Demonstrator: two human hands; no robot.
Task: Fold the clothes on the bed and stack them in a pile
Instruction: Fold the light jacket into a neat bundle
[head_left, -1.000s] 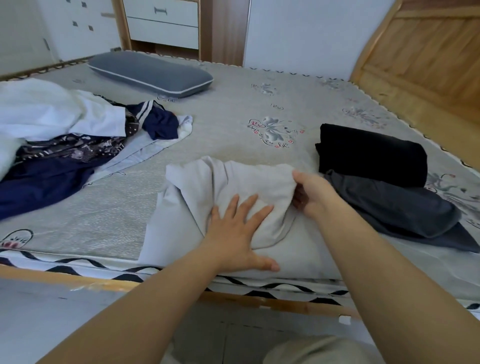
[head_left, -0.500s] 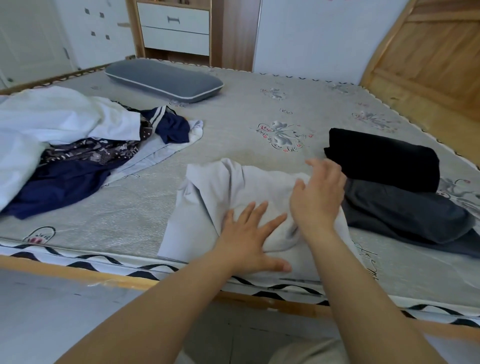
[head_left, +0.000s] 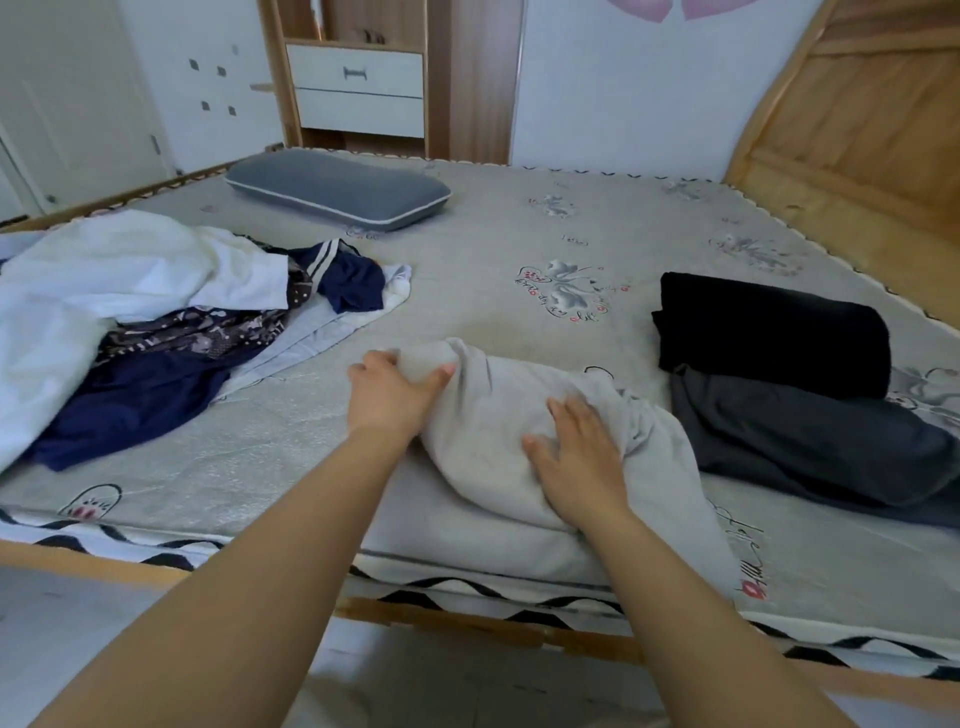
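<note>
A light grey garment (head_left: 498, 410) lies partly folded near the front edge of the bed (head_left: 519, 228). My left hand (head_left: 389, 395) grips its far left edge, fingers curled into the cloth. Flat on the middle of the garment rests my right hand (head_left: 576, 457), fingers spread. To the right a folded black garment (head_left: 769, 327) sits on top of a folded dark grey one (head_left: 810, 441). A loose heap of white (head_left: 119, 270), patterned and navy clothes (head_left: 130, 395) lies at the left.
A grey pillow (head_left: 337, 189) lies at the back of the mattress. The wooden headboard (head_left: 852, 114) rises at the right. A white drawer unit (head_left: 358, 88) stands behind the bed. The bed's wooden rail (head_left: 467, 623) runs below my arms.
My left hand has left the middle of the grey garment and taken hold of its left edge. My right hand has come down flat onto the middle. The left flap is now folded over.
</note>
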